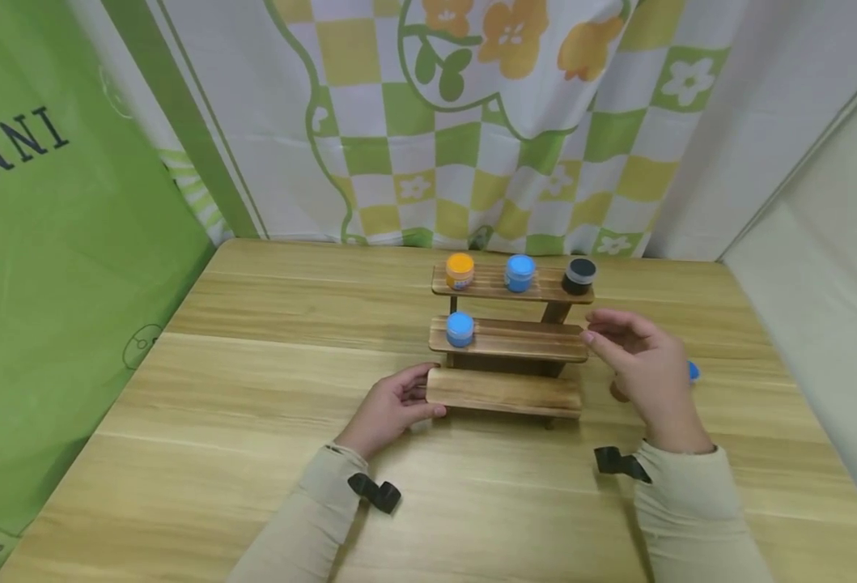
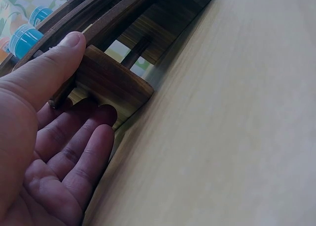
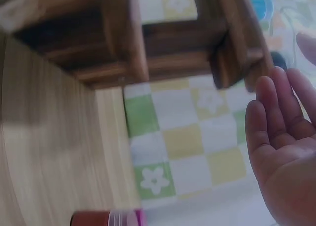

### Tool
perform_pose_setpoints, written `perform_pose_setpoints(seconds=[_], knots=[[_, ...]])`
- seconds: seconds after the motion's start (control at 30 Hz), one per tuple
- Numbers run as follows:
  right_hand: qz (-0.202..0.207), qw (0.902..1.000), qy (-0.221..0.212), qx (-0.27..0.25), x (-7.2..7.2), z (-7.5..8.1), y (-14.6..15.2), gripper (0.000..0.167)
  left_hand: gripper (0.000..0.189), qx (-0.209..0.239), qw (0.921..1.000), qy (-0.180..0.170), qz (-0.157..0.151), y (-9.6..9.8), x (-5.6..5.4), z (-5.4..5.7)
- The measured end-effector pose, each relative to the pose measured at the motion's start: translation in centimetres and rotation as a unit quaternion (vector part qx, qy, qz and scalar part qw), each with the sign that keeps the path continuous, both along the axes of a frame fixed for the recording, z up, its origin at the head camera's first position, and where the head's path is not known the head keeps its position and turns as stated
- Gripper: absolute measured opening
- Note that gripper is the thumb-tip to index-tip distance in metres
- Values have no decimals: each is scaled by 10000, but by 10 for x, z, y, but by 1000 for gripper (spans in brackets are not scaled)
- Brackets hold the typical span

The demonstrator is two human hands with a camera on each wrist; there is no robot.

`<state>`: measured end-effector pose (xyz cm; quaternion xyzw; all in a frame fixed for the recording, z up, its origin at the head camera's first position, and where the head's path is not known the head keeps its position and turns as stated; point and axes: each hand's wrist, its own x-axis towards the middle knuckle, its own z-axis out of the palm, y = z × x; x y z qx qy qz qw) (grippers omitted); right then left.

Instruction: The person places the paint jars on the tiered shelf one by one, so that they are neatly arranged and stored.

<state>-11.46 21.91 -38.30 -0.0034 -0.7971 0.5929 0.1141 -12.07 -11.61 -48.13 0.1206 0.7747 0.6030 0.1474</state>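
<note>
Wooden stand (image 1: 523, 342) between left hand (image 1: 393, 411) (bottom step (image 1: 504, 392) in its pinch) and right hand (image 1: 650, 374), thumb and fingers apart.

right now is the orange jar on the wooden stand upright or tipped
Upright: the orange jar stands with its round top facing up, base on the top tier.

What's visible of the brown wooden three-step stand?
The brown wooden three-step stand has streaky grain and round-cornered steps rising rearward. It stands upright on the light wooden table. Its top step carries a round orange jar, a round blue jar and a round black jar; its middle step, another blue jar at the left end; its bottom step is bare. The left hand grips the bottom step's left end; the right hand is by the middle step's right end, contact unclear.
</note>
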Motion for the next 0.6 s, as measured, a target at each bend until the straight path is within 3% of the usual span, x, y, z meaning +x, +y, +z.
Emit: perform_pose_setpoints(seconds=[0.13,0.6], knots=[[-157,9997,-146,103,-3,-2,10,35,73,19,10000,4,-7,0,0,1],[-440,9985,-48,-331,-9,-11,37,33,73,40,10000,-4,6,0,0,2]])
